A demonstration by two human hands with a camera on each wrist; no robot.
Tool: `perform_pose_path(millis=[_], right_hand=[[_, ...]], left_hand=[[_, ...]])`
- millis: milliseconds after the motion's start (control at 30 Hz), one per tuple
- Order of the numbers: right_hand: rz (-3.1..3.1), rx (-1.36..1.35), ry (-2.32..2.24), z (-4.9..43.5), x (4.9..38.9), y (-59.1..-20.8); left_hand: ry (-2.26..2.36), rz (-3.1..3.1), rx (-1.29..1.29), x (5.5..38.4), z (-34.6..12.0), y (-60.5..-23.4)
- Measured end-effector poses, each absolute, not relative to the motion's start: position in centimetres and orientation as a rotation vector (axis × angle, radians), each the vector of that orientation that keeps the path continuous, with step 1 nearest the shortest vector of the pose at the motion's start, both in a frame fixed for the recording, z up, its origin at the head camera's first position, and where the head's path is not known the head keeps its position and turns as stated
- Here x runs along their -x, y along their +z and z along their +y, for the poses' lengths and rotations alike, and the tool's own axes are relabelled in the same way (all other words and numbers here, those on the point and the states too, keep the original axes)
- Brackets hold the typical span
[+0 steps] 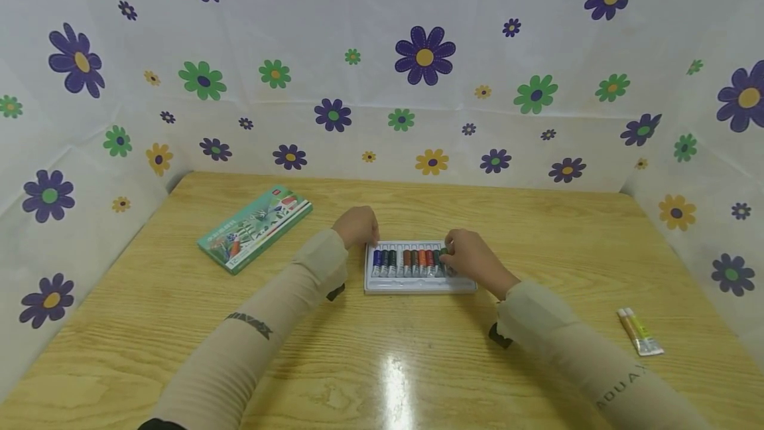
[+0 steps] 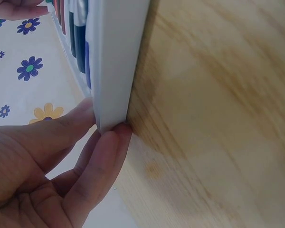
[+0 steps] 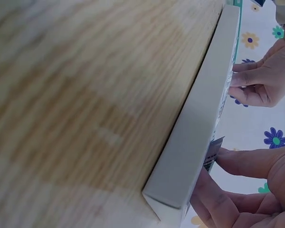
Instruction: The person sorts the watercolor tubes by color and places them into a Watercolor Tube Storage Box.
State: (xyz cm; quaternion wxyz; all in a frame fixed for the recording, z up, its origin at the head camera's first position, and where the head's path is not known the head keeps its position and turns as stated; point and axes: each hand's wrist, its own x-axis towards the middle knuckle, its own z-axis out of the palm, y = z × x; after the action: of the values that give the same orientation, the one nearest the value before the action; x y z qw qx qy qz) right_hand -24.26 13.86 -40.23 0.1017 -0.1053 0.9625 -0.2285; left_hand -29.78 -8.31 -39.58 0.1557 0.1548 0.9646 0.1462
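A white tray lies on the table with a row of paint tubes in blue, green, white, brown, orange and red. My left hand pinches the tray's far left corner; in the left wrist view the thumb is at its upper edge and the fingertips are at its lower edge. At the right end of the row my right hand pinches a paint tube between thumb and fingers. That tube's flat silver end shows in the right wrist view, while most of it is hidden.
On the left of the wooden table lies a green illustrated box. Two loose paint tubes, one brownish and one yellow-green, lie together on the right. A white flowered cloth hangs behind and at both sides.
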Motion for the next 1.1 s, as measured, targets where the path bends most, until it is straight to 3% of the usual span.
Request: perform_pose_path(millis=[1100], right_hand=[[2.86, 0.575, -0.637, 14.77, 24.06, -39.87]], left_hand=[[0.377, 2.776, -0.478, 30.04, -8.27, -39.9]])
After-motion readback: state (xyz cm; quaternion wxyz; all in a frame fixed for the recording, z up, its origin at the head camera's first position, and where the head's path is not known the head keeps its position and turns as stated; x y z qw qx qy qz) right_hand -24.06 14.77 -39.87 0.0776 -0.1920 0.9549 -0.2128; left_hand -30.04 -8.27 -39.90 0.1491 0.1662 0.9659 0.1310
